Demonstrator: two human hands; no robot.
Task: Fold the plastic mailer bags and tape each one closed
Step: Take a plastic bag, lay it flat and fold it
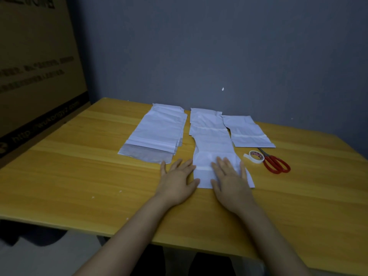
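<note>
White thin-plastic mailer bag [211, 148] lies flat mid-way across the yellow wooden table [79, 156]. It is light, limp and slippery, I judge, and best taken by its near edge. Straight, spread fingers [227, 166] of the right hand [231, 180] press it down. The left hand [177, 180], equally flat, rests at its nine o'clock edge, forearms reaching from six.

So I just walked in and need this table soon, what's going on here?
A person's right hand presses flat on the nearest mailer bag on a wooden table, and the left hand lies open at its left edge. A stack of bags lies further back on the left. The tape roll and red scissors lie untouched to the right.
</note>
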